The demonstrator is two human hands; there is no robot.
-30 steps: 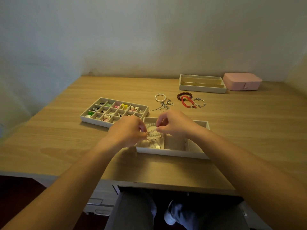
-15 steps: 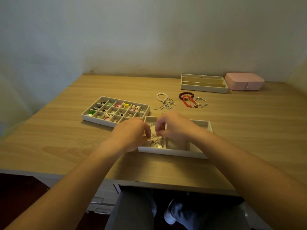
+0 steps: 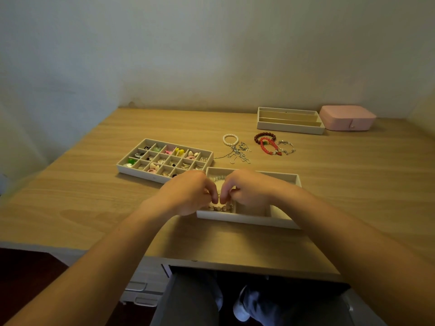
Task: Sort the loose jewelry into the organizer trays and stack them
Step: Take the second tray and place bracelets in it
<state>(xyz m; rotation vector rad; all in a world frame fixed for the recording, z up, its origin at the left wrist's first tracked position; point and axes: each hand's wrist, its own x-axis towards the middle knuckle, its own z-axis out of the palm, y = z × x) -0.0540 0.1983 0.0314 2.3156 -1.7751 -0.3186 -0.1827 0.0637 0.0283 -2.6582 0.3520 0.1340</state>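
Centrally, on a wood-grain desk (image 3: 94, 208), a shallow white tray (image 3: 247, 219) with broad compartments sits nearest the viewer. The left hand (image 3: 188, 191) and right hand (image 3: 249, 191) reach into its left compartment, each with thumb and forefinger curled together, pinching a bead bracelet (image 3: 221, 208) of small pale round beads. Just beside it at ten o'clock, a white grid tray (image 3: 131, 171) holds tiny colourful pieces in square cells. At twelve o'clock, loose on the wood, lie a pearl ring-shaped bracelet (image 3: 230, 140), tangled silver chains (image 3: 240, 154), a glossy red bracelet (image 3: 268, 147) and a dark bead bracelet (image 3: 264, 136). Farther off at one o'clock sit a long-slotted tray (image 3: 289, 129) and a smooth, rounded pink box (image 3: 348, 117).
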